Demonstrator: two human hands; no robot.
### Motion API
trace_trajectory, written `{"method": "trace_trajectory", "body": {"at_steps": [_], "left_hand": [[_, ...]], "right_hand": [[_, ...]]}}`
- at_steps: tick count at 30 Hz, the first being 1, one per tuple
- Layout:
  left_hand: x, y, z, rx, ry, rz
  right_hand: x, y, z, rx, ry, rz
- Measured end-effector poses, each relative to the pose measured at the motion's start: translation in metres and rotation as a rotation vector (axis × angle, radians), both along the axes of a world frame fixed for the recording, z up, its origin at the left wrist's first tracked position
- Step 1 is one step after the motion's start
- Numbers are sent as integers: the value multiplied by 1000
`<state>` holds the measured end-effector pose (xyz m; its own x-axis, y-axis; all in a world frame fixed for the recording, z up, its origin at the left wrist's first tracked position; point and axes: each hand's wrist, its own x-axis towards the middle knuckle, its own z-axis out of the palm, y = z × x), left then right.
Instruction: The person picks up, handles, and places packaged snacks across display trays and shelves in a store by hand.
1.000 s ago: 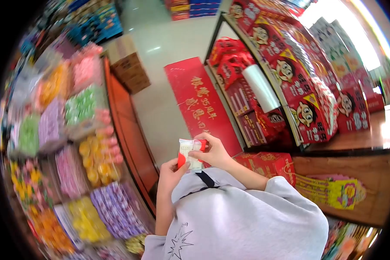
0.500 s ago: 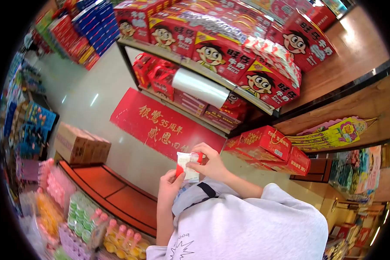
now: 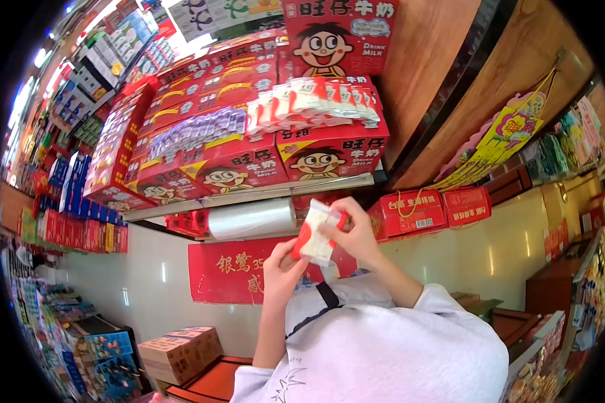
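A small white-and-red packet (image 3: 314,236) is held in front of my body, tilted. My left hand (image 3: 284,266) pinches its lower left edge between thumb and fingers. My right hand (image 3: 353,232) grips the upper right side, thumb across the packet's face. Beyond the hands, red milk cartons (image 3: 232,180) are stacked on a shelf. On top of them lie a row of similar white-and-red packets (image 3: 306,104) and a row of purple-and-silver packets (image 3: 198,131).
A clear plastic roll (image 3: 252,218) hangs under the shelf edge, above a red floor mat (image 3: 205,272). Red gift boxes (image 3: 413,213) stand to the right. Cardboard cartons (image 3: 181,352) sit at lower left. A yellow hanging decoration (image 3: 501,144) is on the wooden panel.
My view has swung up toward the shelf, so the milk cartons and packet rows appear nearer and more level. Both hands still hold the packet, now more tilted.
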<state>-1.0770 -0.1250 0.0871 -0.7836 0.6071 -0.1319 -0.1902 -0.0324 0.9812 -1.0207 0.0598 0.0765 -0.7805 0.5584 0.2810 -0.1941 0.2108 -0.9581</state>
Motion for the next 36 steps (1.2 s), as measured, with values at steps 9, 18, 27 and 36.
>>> {"method": "trace_trajectory", "body": {"at_steps": [9,18,27,36], "left_hand": [[-84,63,22,85,-56,-38],[-192,114,57,211,200,-31],[-265,164,47,-151,625,-8],[-273,163,57,-499,873,-57]], "right_hand": [[-62,56,52,402,-49,-166],[-172,90,117,635,-63,-340],[-258,143,109,1001,-311,-329],[-231,124,114,1211,-274,-477]]}}
